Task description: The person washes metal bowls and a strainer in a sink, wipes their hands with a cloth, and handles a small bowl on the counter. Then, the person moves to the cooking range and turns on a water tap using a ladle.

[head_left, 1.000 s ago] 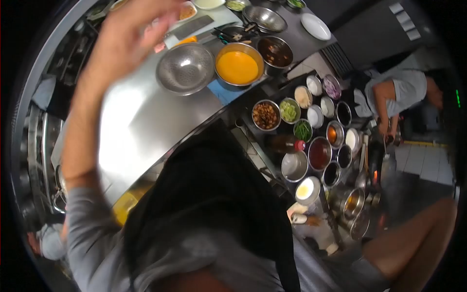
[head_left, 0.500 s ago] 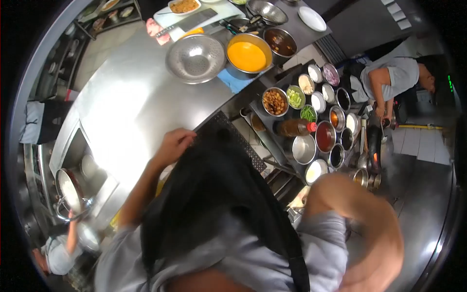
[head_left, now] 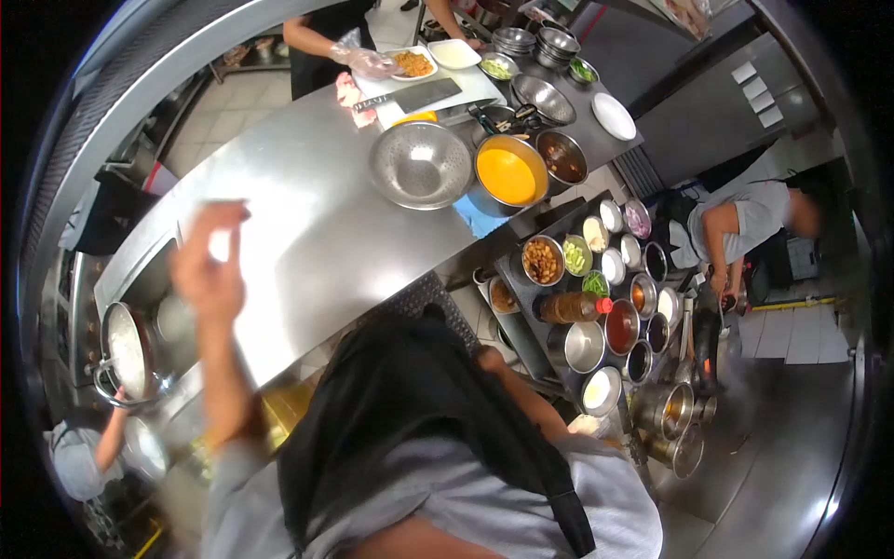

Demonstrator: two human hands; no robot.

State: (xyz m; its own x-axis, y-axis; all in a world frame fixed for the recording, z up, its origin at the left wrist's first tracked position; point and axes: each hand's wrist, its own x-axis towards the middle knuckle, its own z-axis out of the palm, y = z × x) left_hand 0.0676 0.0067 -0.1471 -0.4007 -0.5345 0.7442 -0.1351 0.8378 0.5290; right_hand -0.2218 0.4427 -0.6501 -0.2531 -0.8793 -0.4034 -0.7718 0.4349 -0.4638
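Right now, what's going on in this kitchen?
The wearer's left hand, blurred and seemingly empty, is raised over the steel counter; the right hand, by the apron, is partly hidden. Across the counter, a co-worker's gloved hand is at a dish of food. A colander stands beside a pot of orange sauce.

Counter (head_left: 307, 252) silver; colander (head_left: 421, 166) silver, dotted; sauce (head_left: 511, 170) orange; cloth (head_left: 480, 218) blue; bottle cap (head_left: 604, 305) red; apron (head_left: 400, 410) black.

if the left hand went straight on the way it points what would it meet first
Most likely the steel counter, if anything: the left hand points up the picture across it, with no object in line before the far edge. The hand is blurred and its height unclear.
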